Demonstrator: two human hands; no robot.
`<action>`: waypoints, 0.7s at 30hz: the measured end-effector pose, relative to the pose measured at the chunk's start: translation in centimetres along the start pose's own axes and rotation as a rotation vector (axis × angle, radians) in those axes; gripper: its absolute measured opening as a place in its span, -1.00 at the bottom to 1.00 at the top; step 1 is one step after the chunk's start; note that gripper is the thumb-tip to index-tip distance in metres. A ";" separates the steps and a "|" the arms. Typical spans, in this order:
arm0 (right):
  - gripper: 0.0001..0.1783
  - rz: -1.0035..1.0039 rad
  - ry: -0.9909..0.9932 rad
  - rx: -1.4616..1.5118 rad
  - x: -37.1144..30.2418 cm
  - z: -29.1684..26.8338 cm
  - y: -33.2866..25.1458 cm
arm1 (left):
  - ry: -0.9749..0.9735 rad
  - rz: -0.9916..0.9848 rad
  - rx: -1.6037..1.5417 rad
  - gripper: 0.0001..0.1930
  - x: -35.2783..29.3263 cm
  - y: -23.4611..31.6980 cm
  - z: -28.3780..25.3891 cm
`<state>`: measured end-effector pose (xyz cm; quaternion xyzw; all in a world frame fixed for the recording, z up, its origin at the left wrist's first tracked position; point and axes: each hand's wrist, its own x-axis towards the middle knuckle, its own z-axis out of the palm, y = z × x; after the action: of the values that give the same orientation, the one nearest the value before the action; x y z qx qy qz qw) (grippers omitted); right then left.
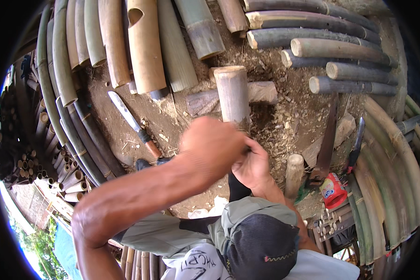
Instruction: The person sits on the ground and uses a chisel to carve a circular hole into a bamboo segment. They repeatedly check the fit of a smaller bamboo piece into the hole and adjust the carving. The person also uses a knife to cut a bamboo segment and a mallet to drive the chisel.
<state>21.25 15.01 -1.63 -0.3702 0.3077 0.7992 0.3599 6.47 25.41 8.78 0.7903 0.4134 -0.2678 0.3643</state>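
Bare dirt ringed by bamboo poles. One upright bamboo piece stands on a log; its base is hidden behind the left hand, fisted, contents unseen. Right hand curls at the base, grip unclear. One knife, one saw.

grey-brown bamboo section, red packet, green poles

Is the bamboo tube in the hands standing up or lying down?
Lying down: the bamboo tube rests across a wooden log, its cut end pointing away, with the left hand and right hand at its near end.
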 end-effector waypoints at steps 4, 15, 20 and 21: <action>-0.64 0.006 0.011 0.051 -0.6 1.7 1.0 | -0.112 0.056 0.278 -0.88 2.0 2.0 -2.0; -0.71 0.016 0.170 -0.745 -2.6 -4.4 1.3 | 0.177 -0.184 -0.467 -0.65 -6.6 1.7 15.6; -0.68 -0.435 0.357 -1.142 -2.8 -5.4 0.6 | 0.225 -0.492 -0.956 -0.51 -1.0 13.5 20.0; -0.65 -0.434 0.353 -1.202 -2.5 -6.1 0.4 | 0.193 -0.497 -0.972 -0.52 -0.8 13.8 19.8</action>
<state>24.40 9.26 -2.76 -0.6855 -0.2191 0.6685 0.1876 15.33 3.80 2.56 0.4310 0.6950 -0.0505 0.5733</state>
